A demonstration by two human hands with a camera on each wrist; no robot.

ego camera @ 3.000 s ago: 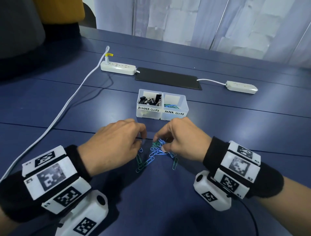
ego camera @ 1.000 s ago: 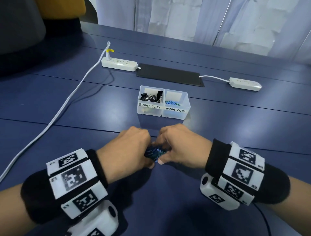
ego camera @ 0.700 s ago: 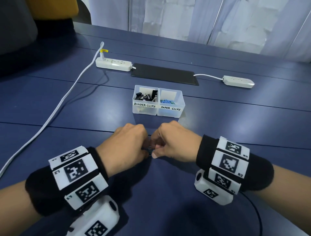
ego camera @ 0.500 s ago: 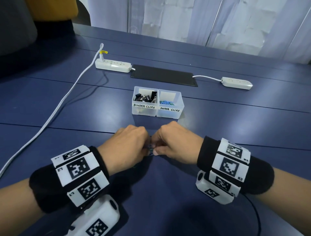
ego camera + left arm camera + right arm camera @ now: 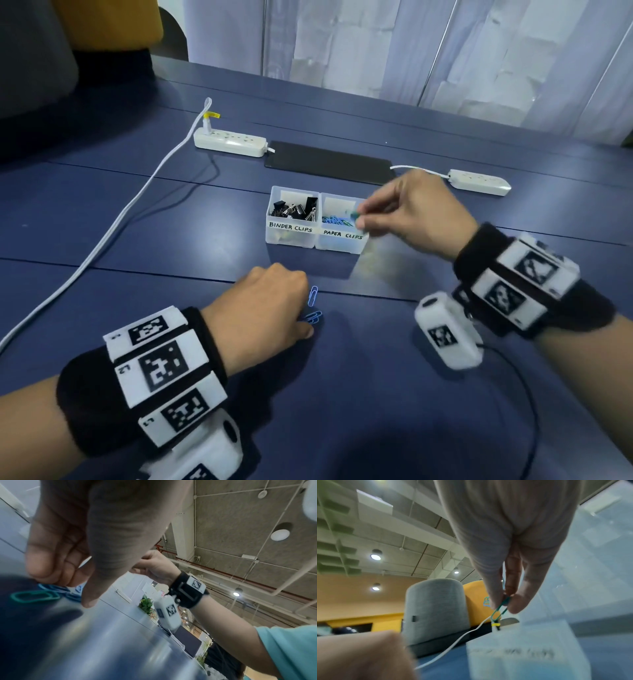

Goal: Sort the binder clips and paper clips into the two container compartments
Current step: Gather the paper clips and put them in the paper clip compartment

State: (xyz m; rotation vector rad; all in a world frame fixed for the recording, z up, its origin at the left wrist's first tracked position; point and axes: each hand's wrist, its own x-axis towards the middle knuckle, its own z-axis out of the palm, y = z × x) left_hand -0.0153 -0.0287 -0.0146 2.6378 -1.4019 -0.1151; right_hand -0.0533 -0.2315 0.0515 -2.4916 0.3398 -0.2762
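Pinching a green paper clip between thumb and fingertips of the right hand, right over the compartment marked PAPER CLIPS, blue clips already lying inside it; binder clips filling the neighbouring compartment marked BINDER CLIPS of the clear container. Resting the left hand on the dark blue worktop, fingers curled down over the last loose clips: blue paper clips showing just beside the knuckles, a green one lying by the fingertips in the left wrist view, though whether any is actually gripped cannot be told. Risking, most likely, a light clip bouncing off the rim or over the divider into the wrong side if let go from this height, or linked clips snagging together and dragging extras along. Lying farther back on the worktop: a black mat, two white power strips and a white cable trailing off the left edge. Closing the scene behind: pale curtains, a grey and yellow chair
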